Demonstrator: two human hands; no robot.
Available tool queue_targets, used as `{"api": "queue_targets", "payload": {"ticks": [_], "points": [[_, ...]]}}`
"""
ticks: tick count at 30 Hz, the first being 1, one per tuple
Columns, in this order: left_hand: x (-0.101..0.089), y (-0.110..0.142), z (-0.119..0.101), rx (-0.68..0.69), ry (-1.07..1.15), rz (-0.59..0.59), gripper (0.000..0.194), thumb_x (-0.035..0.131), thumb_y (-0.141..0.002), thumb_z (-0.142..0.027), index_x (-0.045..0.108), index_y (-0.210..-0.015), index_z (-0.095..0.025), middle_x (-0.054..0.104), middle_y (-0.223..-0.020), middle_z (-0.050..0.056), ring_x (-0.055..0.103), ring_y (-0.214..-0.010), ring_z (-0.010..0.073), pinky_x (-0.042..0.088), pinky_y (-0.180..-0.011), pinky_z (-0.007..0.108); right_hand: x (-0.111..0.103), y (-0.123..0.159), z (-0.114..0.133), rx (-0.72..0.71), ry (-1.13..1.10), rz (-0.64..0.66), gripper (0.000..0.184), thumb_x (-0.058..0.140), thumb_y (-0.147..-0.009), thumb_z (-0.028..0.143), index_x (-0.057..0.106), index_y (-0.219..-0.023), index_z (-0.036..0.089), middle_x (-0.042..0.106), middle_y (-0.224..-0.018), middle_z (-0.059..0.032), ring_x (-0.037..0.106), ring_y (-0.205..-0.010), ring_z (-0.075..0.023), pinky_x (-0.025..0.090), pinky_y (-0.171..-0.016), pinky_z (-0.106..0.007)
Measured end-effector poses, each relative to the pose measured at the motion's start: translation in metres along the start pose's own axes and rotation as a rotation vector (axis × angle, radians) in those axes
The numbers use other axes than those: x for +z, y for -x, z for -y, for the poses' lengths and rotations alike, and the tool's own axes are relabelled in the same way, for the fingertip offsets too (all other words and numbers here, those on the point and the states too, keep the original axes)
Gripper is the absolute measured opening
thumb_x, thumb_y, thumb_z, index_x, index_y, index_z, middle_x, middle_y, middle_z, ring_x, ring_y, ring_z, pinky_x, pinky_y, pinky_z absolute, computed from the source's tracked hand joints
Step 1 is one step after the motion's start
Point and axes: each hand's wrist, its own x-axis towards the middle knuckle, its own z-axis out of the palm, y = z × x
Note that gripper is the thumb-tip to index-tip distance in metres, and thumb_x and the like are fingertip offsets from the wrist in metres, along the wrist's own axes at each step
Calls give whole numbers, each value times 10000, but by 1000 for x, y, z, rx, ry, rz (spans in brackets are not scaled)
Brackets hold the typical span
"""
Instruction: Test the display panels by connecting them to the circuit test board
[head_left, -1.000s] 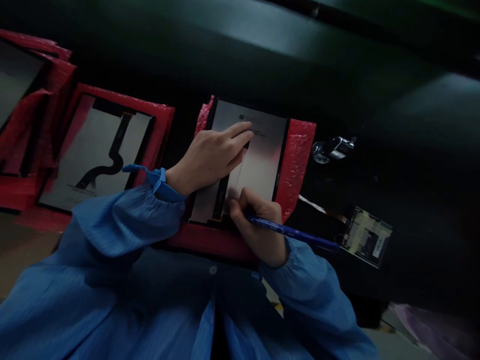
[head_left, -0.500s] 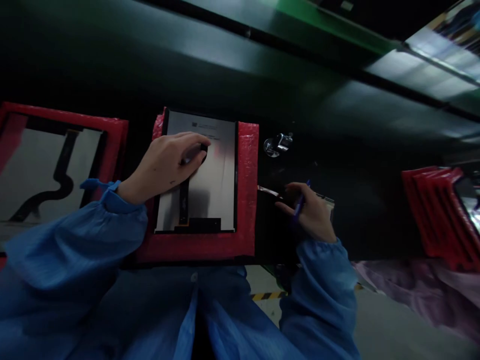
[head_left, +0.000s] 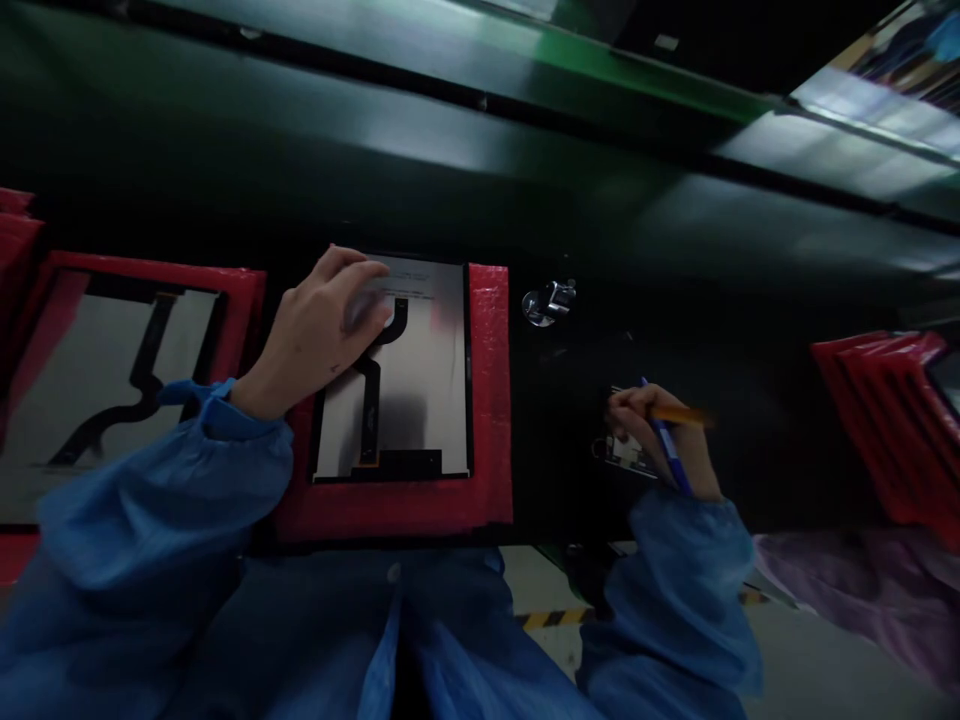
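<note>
A display panel (head_left: 442, 400) with a silvery back lies on a red-wrapped pad (head_left: 491, 400). A black ribbon cable (head_left: 370, 410) bends across the panel. My left hand (head_left: 311, 330) rests over the panel's left side, thumb and forefinger apart beside the cable's upper end. To the right, my right hand (head_left: 664, 430) is closed around a blue pen (head_left: 670, 455). A blurred orange stick-like thing (head_left: 679, 414) also sticks out of that hand. Its fingertips are at a small item with a pale, shiny face (head_left: 630, 456), partly hidden under the hand.
Another panel (head_left: 112, 360) with a ribbon cable lies on a red pad at the left. A shiny metal fitting (head_left: 549, 303) stands on the dark bench between my hands. Several red-wrapped pads (head_left: 885, 420) lean together at the right, near a person's pink sleeve (head_left: 847, 590).
My right hand has moved right to the small item, and a thin metal strip before it no longer shows. My left thumb and forefinger have come off the ribbon cable's end, now uncovered.
</note>
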Motion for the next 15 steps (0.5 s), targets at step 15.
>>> {"api": "queue_targets", "payload": {"ticks": [15], "points": [[-2, -6, -18, 89, -223, 222, 375, 334, -1024, -379, 637, -1013, -158, 645, -1113, 106, 625, -824, 215, 426, -684, 328, 23, 8, 47, 129, -508, 470, 241, 760, -863, 374, 629, -859, 172, 690, -725, -8, 686, -582, -114, 572, -573, -214]]}}
